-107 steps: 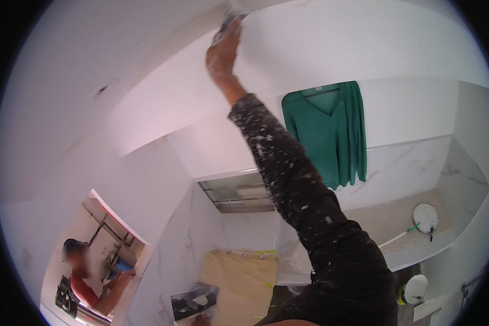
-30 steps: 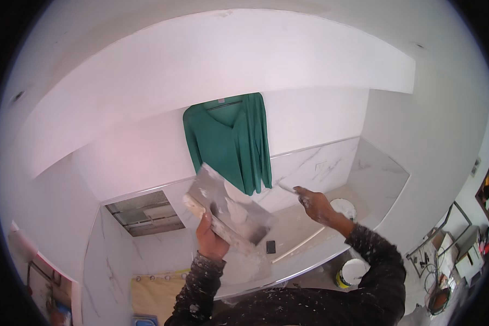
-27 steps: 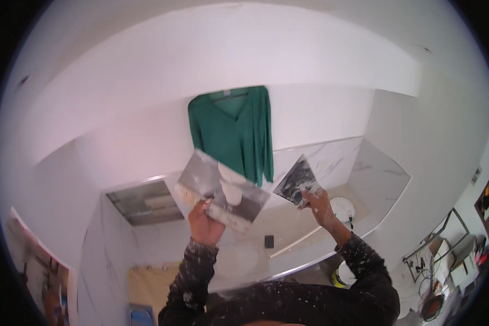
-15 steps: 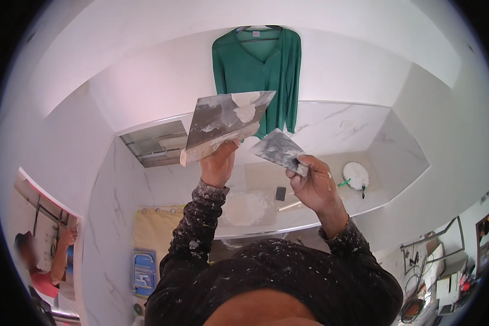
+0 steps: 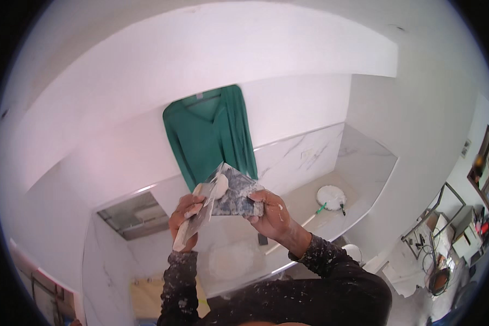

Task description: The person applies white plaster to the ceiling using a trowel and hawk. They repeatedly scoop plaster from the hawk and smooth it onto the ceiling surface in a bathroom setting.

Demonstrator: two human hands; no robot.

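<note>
Putty blade point(image 5: 236, 198), dark-faced and streaked with white, sits in front of the body at chest level, its right end pinched in the right grip point(image 5: 269, 213). That grip is clasped on it – the thumb lies over the near face, while the other fingers are mostly hidden behind and below. From there the blade stretches leftward, one corner pointing up, until it comes against the broad metal plate point(image 5: 202, 209) in the left grip point(image 5: 186, 217).

The left grip is closed around the pale strip point(image 5: 183, 237) along the plate's outer edge, with the fingers wrapped over it. The plate is tilted, so its face shows only as a narrow slant. A white lump point(image 5: 221, 186) shows where plate and blade meet; which of the two carries it, I cannot tell. White spots mark the right hand and both dark sleeves point(image 5: 326, 255).

Behind the tools hangs a green garment point(image 5: 209, 136), its lower part overlapped by them from this viewpoint. Beyond the right grip, a round white tub point(image 5: 331, 197) stands on a pale ledge point(image 5: 304, 204), with a small green piece point(image 5: 321, 208) at its side. Lower down, near the right forearm – a small dark block point(image 5: 262, 239).
</note>
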